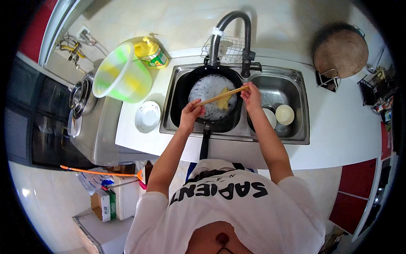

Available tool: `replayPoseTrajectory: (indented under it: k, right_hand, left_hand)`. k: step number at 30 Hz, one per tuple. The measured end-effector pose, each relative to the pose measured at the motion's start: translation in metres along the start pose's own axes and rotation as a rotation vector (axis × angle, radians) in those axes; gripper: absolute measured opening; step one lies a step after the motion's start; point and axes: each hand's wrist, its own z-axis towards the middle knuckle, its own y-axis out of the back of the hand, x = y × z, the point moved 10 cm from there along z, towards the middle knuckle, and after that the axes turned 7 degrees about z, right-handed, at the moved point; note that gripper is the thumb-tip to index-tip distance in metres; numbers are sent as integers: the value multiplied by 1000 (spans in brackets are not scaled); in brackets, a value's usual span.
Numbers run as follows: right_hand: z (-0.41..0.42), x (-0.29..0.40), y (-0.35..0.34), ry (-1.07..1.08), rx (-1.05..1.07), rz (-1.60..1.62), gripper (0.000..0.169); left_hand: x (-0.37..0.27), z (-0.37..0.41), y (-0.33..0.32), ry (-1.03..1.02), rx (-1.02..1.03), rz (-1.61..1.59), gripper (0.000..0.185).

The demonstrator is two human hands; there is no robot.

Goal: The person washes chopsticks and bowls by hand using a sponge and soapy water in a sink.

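Observation:
Wooden chopsticks (212,99) run aslant between my hands, above a black frying pan (206,139) in the left sink basin. My left hand (192,111) grips their lower left end near the pan's front rim. At the upper right end, my right hand (251,95) holds them over the divider between the basins. Foamy water (204,87) fills the pan, and a yellow cloth or sponge (224,101) lies in it, partly behind the chopsticks. In the right basin a pale bowl (284,114) sits beside a white dish (269,117), which my right forearm partly hides.
A black faucet (234,16) arches over the sink. Left of the sink stand a white patterned bowl (147,116), a green and yellow plastic bucket (125,76) and a yellow soap bottle (153,55). A round wooden board (341,52) leans at the back right.

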Motion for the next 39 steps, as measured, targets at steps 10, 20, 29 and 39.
replayPoseTrajectory:
  k: [10,20,29,39]
  right_hand:
    - [-16,-18,28,-70,-36,33,23]
    - [-61,5,4,-4,-3,44,23]
    - [-51,4,1,-38,10,43,22]
    - [-21,-4,-18,-153,27,23,20]
  left_hand:
    - [-32,-4,-3,-27,66,-369,30]
    - [-35,-2,4,45,181,-609,31]
    - [-34,1,6,5,247,-720,25]
    - [-39,5,15,-20,141,-814,16]
